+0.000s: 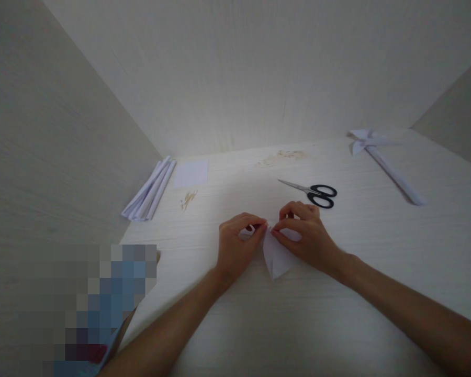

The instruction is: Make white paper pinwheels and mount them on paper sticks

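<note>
A folded white paper piece [275,257] lies on the pale wooden table [337,314] in front of me, its point toward me. My left hand [235,243] pinches its upper edge from the left with thumb and fingers. My right hand [308,235] pinches the same edge from the right and partly covers the paper. The fingertips of both hands nearly meet above the paper.
Black-handled scissors [314,192] lie just beyond my right hand. Rolled white paper sticks [149,192], a small white square sheet [191,173] and tiny tan pins [188,199] sit at the back left. A finished paper pinwheel [380,157] lies at the back right. Walls enclose three sides.
</note>
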The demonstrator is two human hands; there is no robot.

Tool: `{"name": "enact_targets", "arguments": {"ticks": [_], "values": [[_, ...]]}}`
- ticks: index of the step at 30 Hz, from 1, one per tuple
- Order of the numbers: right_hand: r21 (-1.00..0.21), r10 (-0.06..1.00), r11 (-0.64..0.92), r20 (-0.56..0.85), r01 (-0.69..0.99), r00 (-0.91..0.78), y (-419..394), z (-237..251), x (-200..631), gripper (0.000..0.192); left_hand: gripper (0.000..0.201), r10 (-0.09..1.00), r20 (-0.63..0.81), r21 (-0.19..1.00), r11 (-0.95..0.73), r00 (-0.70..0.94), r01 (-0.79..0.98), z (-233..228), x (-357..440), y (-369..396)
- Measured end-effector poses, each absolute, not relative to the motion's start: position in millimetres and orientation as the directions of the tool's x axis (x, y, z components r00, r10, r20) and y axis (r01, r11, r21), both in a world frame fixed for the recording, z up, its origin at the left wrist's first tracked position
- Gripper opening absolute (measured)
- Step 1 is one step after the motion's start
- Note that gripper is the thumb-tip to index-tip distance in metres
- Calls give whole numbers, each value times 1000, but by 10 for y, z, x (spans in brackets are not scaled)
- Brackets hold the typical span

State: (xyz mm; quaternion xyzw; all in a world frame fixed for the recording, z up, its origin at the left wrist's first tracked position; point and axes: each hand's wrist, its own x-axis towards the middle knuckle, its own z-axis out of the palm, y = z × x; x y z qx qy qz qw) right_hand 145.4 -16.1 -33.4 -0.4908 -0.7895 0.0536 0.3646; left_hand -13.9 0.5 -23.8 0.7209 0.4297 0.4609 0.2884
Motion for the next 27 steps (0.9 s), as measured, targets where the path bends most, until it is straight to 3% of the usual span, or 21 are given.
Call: {"name": "enact_targets", "arguments": {"ticks": [27], "values": [[-422,768,553,592,719,-243,-164,-328,1462,8,9,856,423,794,-508,297,335,-255,-133,11]]}}
